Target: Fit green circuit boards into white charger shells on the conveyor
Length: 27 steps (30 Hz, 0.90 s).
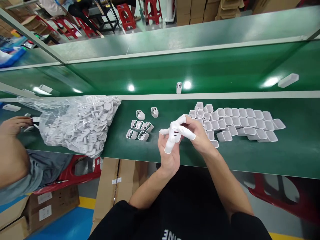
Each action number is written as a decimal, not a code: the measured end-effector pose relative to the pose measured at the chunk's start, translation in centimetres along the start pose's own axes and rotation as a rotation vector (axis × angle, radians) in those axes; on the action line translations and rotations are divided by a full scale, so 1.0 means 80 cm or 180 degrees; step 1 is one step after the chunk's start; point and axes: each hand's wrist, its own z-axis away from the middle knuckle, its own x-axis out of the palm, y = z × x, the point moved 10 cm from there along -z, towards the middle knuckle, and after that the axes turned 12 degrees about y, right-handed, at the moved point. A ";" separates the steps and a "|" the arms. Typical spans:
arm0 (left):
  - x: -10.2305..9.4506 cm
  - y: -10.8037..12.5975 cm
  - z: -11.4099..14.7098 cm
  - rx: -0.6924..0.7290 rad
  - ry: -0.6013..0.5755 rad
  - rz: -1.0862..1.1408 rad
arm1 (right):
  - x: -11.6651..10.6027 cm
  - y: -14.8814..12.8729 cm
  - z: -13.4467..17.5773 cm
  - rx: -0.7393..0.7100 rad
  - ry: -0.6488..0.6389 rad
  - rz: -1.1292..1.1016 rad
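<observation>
Both of my hands hold one small white charger housing [176, 136] above the front of the green table, its dark port slot facing up. My left hand [168, 159] grips it from the left and below, and my right hand [198, 131] pinches it from the right. White finger cots cover several of my fingertips. Left of my hands stand several open white housings [140, 115] with metal parts visible inside. To the right, rows of white housings [235, 121] stand close together, some of them lying tilted at the near side.
A clear plastic bag [82, 125] full of small white parts lies on the left. Beyond it a co-worker's hand [15, 126] works with white pieces. A green belt [150, 78] behind a pale rail carries a few housings. Cardboard boxes [125, 180] stand below the table.
</observation>
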 end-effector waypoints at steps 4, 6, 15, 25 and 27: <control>0.043 0.028 -0.004 -0.0317 -0.0325 0.0257 | -0.001 -0.042 -0.026 -0.0171 -0.0115 0.0081; 0.062 0.040 -0.010 -0.0437 -0.0414 0.0345 | -0.001 -0.065 -0.043 -0.0262 -0.0174 0.0080; 0.147 0.080 -0.056 -0.0578 -0.0656 0.0741 | -0.011 -0.179 -0.091 -0.1857 -0.0309 0.0409; 0.157 0.079 -0.050 -0.1091 -0.0467 0.1381 | -0.024 -0.214 -0.078 -0.2801 0.0118 0.1249; 0.159 0.072 -0.055 -0.1101 -0.0430 0.1430 | -0.026 -0.206 -0.081 -0.2691 0.0201 0.1281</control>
